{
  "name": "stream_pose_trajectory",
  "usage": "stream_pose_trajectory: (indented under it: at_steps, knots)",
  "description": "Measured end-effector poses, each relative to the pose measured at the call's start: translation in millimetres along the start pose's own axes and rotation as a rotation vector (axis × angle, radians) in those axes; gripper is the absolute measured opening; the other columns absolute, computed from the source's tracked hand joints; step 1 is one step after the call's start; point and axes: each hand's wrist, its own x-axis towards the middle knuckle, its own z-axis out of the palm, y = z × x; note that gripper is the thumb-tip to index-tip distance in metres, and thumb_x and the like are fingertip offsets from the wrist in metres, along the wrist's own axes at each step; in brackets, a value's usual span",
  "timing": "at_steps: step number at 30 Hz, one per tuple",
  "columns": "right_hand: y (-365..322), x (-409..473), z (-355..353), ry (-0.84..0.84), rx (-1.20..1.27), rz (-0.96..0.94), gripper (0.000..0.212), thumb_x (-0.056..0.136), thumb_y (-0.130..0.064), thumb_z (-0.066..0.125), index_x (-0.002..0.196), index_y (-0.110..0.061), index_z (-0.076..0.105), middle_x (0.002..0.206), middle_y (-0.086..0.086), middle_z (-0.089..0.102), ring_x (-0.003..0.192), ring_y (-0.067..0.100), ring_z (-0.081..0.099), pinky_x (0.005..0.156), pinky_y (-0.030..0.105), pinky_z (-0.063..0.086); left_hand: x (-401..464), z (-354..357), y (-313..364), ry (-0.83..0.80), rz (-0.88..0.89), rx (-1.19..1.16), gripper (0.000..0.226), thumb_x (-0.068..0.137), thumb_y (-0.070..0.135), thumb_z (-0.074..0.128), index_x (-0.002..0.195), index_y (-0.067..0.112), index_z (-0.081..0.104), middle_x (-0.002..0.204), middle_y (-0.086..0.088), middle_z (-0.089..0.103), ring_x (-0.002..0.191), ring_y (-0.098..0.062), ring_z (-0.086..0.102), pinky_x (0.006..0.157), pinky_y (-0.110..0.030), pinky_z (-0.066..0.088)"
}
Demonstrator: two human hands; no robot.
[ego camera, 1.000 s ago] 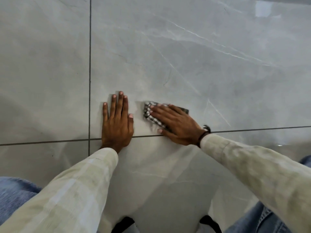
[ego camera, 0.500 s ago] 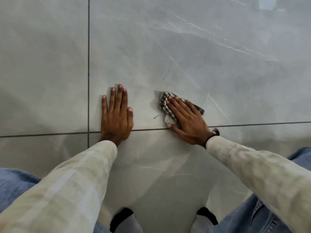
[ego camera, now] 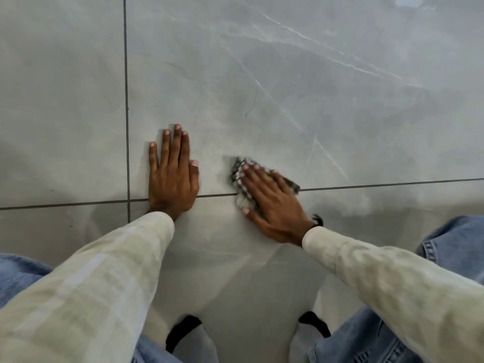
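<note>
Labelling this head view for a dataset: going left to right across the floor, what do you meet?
Vertical grout line → left hand, lying flat → checked cloth, pressed under the right hand → black wristband.

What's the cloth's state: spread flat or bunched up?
Bunched up. The checked cloth is a small crumpled wad, mostly hidden under the right hand, whose straight fingers press it on the tile.
</note>
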Motion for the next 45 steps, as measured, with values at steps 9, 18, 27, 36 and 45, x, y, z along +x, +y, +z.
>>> stream_pose_trajectory:
  at_steps: [9,18,27,36,45]
  knots:
    - [52.2,68.1,-23.9,0.135,0.120,0.274,0.062,0.111,-0.041,0.042,0.169,-0.026,0.027,0.180,-0.002,0.022,0.167,0.016,0.019,0.135,0.048,0.020,0.3,2.4,-2.0,0.005,0.002,0.026,0.069,0.108,0.032,0.028,0.171,0.009,0.009,0.182,-0.010,0.008,0.169,-0.030,0.008,0.136,-0.059,0.011]
    - [-3.6,83.4,-12.8,0.089,0.155,0.046,0.060,0.108,-0.023,0.047,0.167,-0.022,0.035,0.177,0.001,0.028,0.166,0.020,0.024,0.133,0.046,0.024,-0.5,-3.0,0.4,-0.005,0.001,0.034,0.069,0.107,0.031,0.031,0.170,0.008,0.015,0.181,-0.011,0.012,0.168,-0.030,0.012,0.135,-0.059,0.014]
    - [11.0,66.8,-46.0,0.136,0.325,0.536,0.056,0.096,-0.014,0.061,0.152,-0.023,0.059,0.150,0.012,0.067,0.137,0.032,0.059,0.105,0.047,0.050,0.5,-15.6,6.2,-0.152,-0.018,0.037,0.068,0.108,0.030,0.030,0.170,0.008,0.012,0.181,-0.012,0.006,0.169,-0.033,0.006,0.136,-0.058,0.008]
    - [-98.3,42.5,-221.0,-0.060,1.775,0.905,0.024,0.109,-0.005,0.049,0.127,-0.006,0.066,0.117,0.020,0.066,0.092,0.028,0.066,0.096,0.046,0.055,-12.7,-235.9,79.2,-0.277,-0.699,-1.117,0.031,0.109,0.026,0.047,0.115,0.012,0.075,0.129,-0.018,0.077,0.119,-0.039,0.073,0.113,-0.050,0.054]
    - [-231.1,-12.8,-539.3,-0.295,1.657,0.621,0.042,0.107,0.002,0.045,0.139,-0.009,0.070,0.138,0.019,0.074,0.131,0.036,0.069,0.107,0.043,0.058,-85.9,-590.9,129.7,-0.075,-0.996,-1.572,0.014,0.100,0.035,0.066,0.099,0.029,0.079,0.088,0.008,0.085,0.097,-0.015,0.083,0.068,-0.024,0.065]
